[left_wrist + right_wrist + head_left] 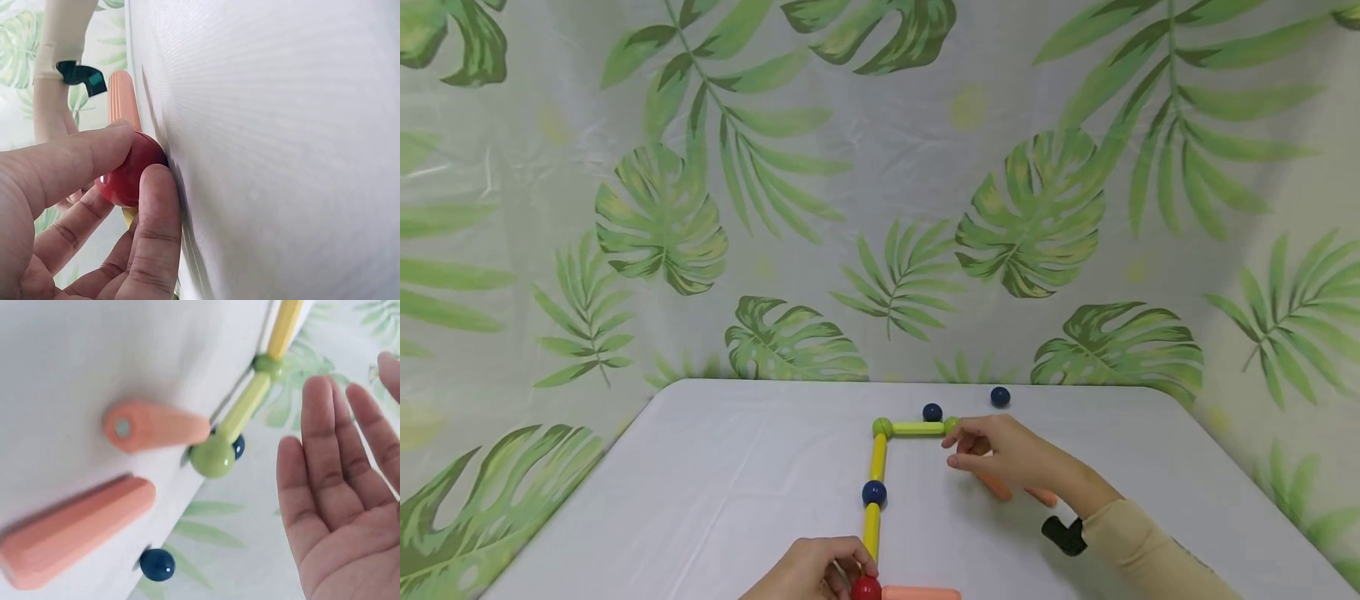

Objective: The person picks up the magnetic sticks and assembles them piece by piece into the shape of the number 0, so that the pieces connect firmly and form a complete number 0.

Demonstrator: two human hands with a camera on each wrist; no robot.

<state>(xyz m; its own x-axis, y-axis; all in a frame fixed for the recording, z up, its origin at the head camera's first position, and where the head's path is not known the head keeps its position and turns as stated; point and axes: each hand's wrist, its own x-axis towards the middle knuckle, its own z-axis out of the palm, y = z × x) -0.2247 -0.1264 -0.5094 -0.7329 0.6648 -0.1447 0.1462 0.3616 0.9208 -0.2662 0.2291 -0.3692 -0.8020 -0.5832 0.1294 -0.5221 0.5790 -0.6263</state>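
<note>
2 hands are busy: the left hand [827, 568] pinches the red ball [867, 589]; the right hand [1006, 450], released, hangs near the green ball [212, 456] at its 1 o'clock. Best steady the red ball firmly, keeping the yellow rod [872, 527] at 12 o'clock and orange rod [922, 593] at 3 aligned.

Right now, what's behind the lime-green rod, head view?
A dark blue ball sits just behind the lime-green rod, its upper part showing. The rod covers the ball's lowest part, so I can't tell whether the two touch.
</note>
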